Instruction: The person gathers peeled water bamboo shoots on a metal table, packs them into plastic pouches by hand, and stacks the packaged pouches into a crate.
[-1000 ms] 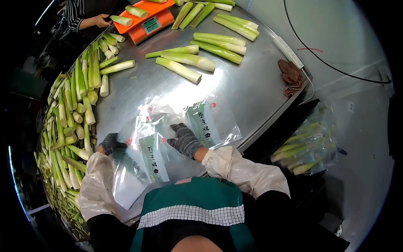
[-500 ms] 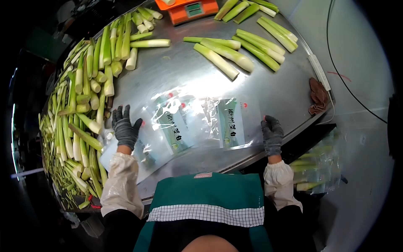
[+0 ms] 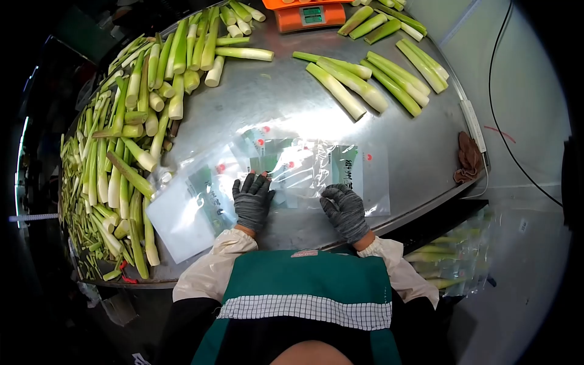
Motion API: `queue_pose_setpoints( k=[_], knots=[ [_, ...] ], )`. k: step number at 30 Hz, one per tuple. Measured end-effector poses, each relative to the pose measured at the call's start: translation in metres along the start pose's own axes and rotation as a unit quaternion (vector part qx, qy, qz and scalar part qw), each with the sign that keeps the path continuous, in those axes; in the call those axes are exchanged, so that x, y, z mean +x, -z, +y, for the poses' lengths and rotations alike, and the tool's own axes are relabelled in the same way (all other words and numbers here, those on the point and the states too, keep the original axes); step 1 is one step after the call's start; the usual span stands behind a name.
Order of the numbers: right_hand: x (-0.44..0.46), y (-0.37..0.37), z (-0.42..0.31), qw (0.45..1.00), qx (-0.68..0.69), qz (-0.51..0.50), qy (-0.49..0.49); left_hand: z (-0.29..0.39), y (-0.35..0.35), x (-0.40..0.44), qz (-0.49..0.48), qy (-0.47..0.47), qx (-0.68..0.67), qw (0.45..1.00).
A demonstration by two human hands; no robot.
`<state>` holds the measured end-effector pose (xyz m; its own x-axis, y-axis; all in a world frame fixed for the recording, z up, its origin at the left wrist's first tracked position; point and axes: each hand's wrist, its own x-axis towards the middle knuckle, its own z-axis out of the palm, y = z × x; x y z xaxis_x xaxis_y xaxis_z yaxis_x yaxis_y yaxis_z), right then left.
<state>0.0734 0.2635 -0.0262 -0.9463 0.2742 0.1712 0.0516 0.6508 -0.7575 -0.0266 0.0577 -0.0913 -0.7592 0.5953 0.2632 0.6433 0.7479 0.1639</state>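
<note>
My left hand (image 3: 252, 202), in a grey knit glove, rests on the near side of the printed clear plastic bags with its fingers stretched forward. My right hand (image 3: 345, 213), gloved alike, lies over the lower part of the right-hand plastic bag (image 3: 375, 179), fingers loosely bent and thumb apart. Several bags overlap in a row on the steel table (image 3: 255, 100), with green labels, dark lettering and red dots. A left-hand bag (image 3: 182, 210) with a whitish lower part sits beside my left hand. Glare hides some edges between the hands.
Water bamboo stalks (image 3: 131, 164) are heaped along the left side. Small groups of stalks (image 3: 347, 85) lie at the back right, near an orange scale (image 3: 310, 17). A brown cloth (image 3: 467, 158) and a power strip (image 3: 472, 125) line the right edge. Filled bags (image 3: 450, 255) sit below it.
Both hands have moved inward from the outer sides of the bags, now close together over them. The bags overlap more closely, and the view has shifted slightly.
</note>
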Motion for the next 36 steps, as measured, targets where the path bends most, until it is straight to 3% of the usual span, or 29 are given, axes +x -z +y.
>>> queue_pose_setpoints(
  k=[4,6,8,10,11,12,14,15,18,22,24,28,32,34,36],
  knots=[
    [0.0,0.001,0.008,0.997,0.051,0.047,-0.039,0.002,0.013,0.001,0.029,0.005,-0.037,0.999],
    [0.007,0.001,0.011,0.971,0.193,0.056,-0.13,0.005,0.022,0.005,0.026,0.013,-0.028,0.999],
    [0.017,0.005,0.005,0.972,0.202,0.047,-0.107,0.007,0.025,0.004,0.031,0.011,-0.035,0.999],
    [0.025,0.003,-0.001,0.938,0.315,-0.039,-0.138,0.009,0.029,0.004,0.032,-0.027,-0.016,0.999],
    [0.03,-0.002,0.005,0.969,0.233,-0.066,-0.056,0.01,0.03,0.003,0.03,-0.036,-0.014,0.999],
    [0.035,0.002,0.002,0.969,0.232,-0.065,-0.055,0.01,0.03,0.002,0.031,-0.037,-0.015,0.999],
    [0.045,0.011,-0.008,0.891,0.25,-0.244,-0.29,0.01,0.028,0.002,0.041,-0.054,-0.006,0.998],
    [0.045,0.009,-0.004,0.876,0.269,-0.247,-0.314,0.011,0.031,0.004,0.042,-0.054,-0.006,0.998],
    [0.046,0.013,-0.005,0.874,0.285,-0.25,-0.304,0.018,0.055,0.013,0.005,-0.007,0.01,1.0],
    [0.046,0.009,-0.012,0.869,0.307,-0.2,-0.333,0.04,0.103,0.026,0.13,0.016,-0.149,0.98],
    [0.045,0.003,-0.014,0.885,0.312,-0.181,-0.295,0.055,0.109,0.029,0.07,0.066,-0.249,0.964],
    [0.047,-0.006,-0.022,0.87,0.346,-0.171,-0.308,0.087,0.115,0.045,-0.116,0.098,-0.16,0.975],
    [0.044,-0.021,-0.008,0.883,0.353,-0.133,-0.278,0.083,0.08,0.042,-0.088,0.127,-0.222,0.963],
    [0.046,-0.022,-0.007,0.921,0.289,-0.147,-0.214,0.079,0.072,0.04,-0.046,0.096,-0.213,0.971],
    [0.049,-0.026,-0.006,0.938,0.233,-0.169,-0.192,0.075,0.07,0.036,-0.124,0.123,-0.175,0.969]
  ],
)
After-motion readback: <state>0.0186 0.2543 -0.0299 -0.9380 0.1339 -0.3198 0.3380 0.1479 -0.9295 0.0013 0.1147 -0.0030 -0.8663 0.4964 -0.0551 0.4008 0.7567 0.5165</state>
